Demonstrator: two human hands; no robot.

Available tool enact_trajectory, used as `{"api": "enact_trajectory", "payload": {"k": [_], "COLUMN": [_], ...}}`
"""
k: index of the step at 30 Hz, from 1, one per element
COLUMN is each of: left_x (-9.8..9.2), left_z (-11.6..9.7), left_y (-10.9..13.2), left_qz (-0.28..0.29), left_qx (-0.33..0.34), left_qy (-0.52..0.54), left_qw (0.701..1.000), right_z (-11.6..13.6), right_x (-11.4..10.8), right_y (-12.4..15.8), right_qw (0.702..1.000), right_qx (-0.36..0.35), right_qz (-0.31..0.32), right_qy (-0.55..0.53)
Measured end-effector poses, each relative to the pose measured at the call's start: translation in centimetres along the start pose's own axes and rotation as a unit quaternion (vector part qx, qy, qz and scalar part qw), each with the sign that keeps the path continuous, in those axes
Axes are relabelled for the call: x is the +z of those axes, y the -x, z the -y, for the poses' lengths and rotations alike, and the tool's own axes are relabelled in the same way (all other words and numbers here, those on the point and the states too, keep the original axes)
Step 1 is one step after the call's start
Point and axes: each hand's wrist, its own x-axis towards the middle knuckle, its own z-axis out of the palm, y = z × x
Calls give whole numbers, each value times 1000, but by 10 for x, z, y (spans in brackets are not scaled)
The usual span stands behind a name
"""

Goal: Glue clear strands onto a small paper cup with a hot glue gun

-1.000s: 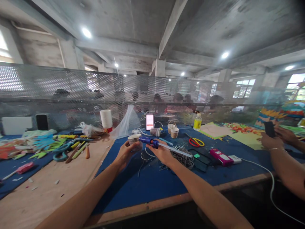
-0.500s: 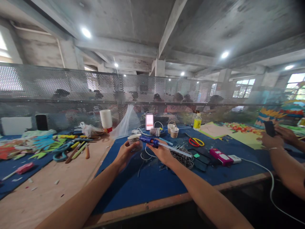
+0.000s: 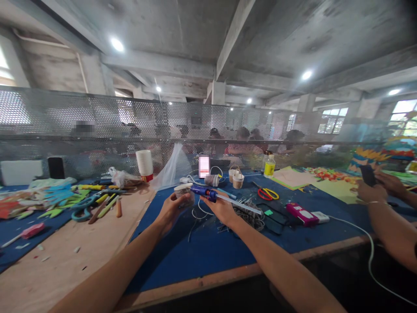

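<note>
My left hand (image 3: 174, 209) is wrapped round a small paper cup (image 3: 183, 191), which is tilted with its white end up. My right hand (image 3: 220, 206) grips a blue glue gun (image 3: 203, 192), its nozzle at the cup's near right edge; I cannot tell whether they touch. A long clear glue stick (image 3: 246, 206) sticks out of the gun's back toward the right. Beneath and beside my right hand lies a tangle of grey cord (image 3: 250, 217). Fingers on the far side of the cup are partly hidden.
Red-and-yellow scissors (image 3: 267, 194), a magenta box (image 3: 302, 214) and small cups (image 3: 238, 180) lie on the blue mat (image 3: 195, 261). A stack of white cups (image 3: 144, 162) and blue-handled scissors (image 3: 81, 211) are left. Another person's hands hold a phone (image 3: 368, 175) at right.
</note>
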Motion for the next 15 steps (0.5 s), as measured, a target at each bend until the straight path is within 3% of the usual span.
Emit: {"api": "enact_trajectory", "payload": {"k": [15], "left_x": [0], "left_z": [0], "left_y": [1], "left_qz": [11], "left_qx": [4], "left_qy": [4], "left_qw": [1000], "right_z": [-3], "right_x": [1], "right_y": [1], "right_qw": [999], "right_qx": [-9], "right_qz": [5], "right_qy": [43]}}
